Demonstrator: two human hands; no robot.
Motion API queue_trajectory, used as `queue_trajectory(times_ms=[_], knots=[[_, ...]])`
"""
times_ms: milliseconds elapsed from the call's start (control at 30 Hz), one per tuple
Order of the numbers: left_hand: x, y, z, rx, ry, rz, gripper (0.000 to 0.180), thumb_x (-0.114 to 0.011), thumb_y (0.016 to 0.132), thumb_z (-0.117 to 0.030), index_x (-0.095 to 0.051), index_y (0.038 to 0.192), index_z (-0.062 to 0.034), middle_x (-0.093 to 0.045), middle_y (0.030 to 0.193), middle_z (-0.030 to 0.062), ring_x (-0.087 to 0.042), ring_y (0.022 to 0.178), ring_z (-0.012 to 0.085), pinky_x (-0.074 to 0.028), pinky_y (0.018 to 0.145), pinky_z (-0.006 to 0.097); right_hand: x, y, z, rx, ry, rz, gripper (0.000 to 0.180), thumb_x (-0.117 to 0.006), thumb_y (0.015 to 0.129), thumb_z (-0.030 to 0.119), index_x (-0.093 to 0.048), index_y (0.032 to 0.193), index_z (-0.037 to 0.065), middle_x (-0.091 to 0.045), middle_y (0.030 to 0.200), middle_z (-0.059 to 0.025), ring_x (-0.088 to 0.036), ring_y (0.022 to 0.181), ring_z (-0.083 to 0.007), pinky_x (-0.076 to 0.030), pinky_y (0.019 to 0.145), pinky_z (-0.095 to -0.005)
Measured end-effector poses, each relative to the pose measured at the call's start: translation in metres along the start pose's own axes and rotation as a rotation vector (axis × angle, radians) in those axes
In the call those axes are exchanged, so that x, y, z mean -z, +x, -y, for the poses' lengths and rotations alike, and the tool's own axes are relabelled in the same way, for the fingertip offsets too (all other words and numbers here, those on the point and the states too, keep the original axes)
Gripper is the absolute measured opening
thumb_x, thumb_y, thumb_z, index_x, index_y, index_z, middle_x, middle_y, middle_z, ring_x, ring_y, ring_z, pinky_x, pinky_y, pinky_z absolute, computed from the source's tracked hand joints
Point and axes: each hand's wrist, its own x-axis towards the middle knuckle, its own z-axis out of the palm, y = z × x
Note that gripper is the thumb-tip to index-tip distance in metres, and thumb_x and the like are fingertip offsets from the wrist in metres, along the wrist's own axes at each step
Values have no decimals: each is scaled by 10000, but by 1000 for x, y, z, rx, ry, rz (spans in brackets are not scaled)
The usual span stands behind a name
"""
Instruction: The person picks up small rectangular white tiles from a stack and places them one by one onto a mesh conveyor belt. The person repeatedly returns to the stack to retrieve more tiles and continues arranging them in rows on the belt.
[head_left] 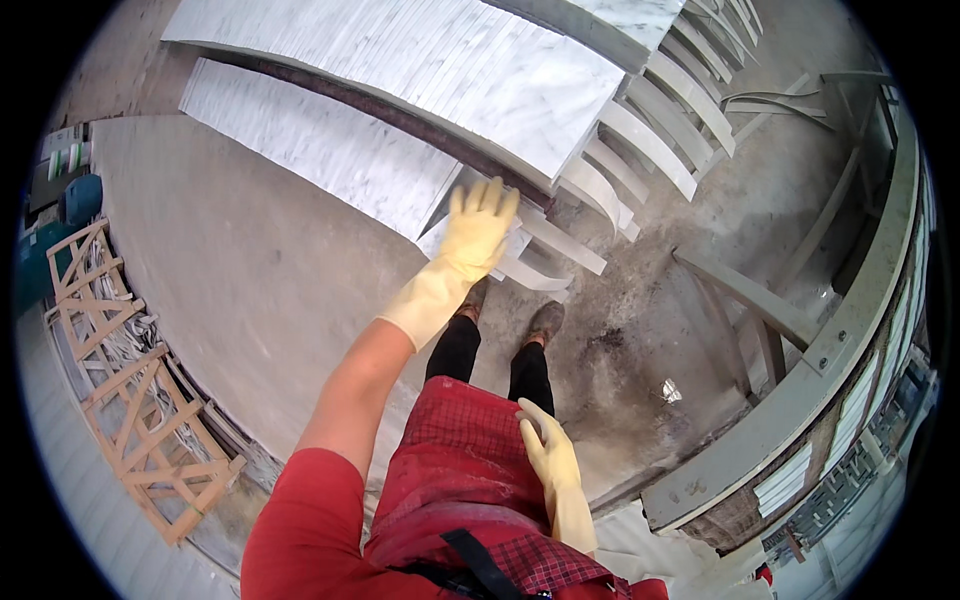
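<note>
The left hand (pixel 478 232), in a pale yellow rubber glove, is stretched well out in front of the body, the arm nearly straight from the red sleeve at the lower edge up to the glove cuff. The palm faces down and the fingers (pixel 492 197) are spread apart and extended, their tips lying at the near edge of the stack of white marble slabs (pixel 430 75); they clamp on nothing. Whether the palm itself presses on stone cannot be told.

The stack lies flat, its long axis running from the upper left down toward the lower right, with its near end just beyond the fingertips. Below it a lower marble slab (pixel 310 150) lies parallel, its near corner just beside the left hand. To the right of the stack, narrow curved marble strips (pixel 660 130) are laid side by side, fanning out toward the right.

The right hand (pixel 548 450), also gloved in yellow, hangs low against the red checked apron (pixel 450 470) at the hip, fingers loosely together and pointing up the picture, holding nothing.

Two brown shoes (pixel 545 322) stand on the grey concrete floor (pixel 250 280), just short of the slabs. A wooden crate frame (pixel 130 410) lies at the far left, well apart from both hands.
</note>
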Motion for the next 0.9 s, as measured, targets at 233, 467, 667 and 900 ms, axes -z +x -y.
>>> queue_trajectory(times_ms=[233, 467, 667, 900], knots=[[3, -18, 0, 407, -56, 140, 1204, -957, 660, -374, -330, 1630, -32, -510, 1494, 244, -521, 1366, 417, -431, 1149, 481, 3, 8, 13, -13, -24, 33, 419, -604, 1088, 151, -617, 1502, 91, -729, 1354, -130, -664, 1290, -219, -472, 1125, -326], [10, 10, -17, 592, 97, 359, 1247, -982, 637, -379, -314, 1634, -41, -645, 1259, 180, -668, 1153, 353, -536, 998, 472, 12, 2, 8, 4, 40, 3, 420, -604, 1090, 162, -618, 1504, 95, -731, 1359, -120, -663, 1283, -209, -466, 1128, -323], [25, 14, -21, 690, -59, 393, 1257, -995, 607, -374, -336, 1608, 5, -668, 1272, 228, -682, 1179, 392, -570, 1005, 478, 30, -7, 0, 17, 51, -54, 411, -602, 1094, 166, -623, 1501, 106, -730, 1363, -118, -657, 1295, -199, -467, 1131, -326], [51, -63, -56, 1067, -1258, 232, 1053, -912, 685, -138, -385, 1583, 22, -654, 1378, 245, -681, 1228, 381, -568, 1054, 488, 49, -8, -8, 20, 280, -18, 445, -619, 1092, 214, -594, 1522, 101, -718, 1388, -132, -652, 1312, -211, -468, 1133, -336]])
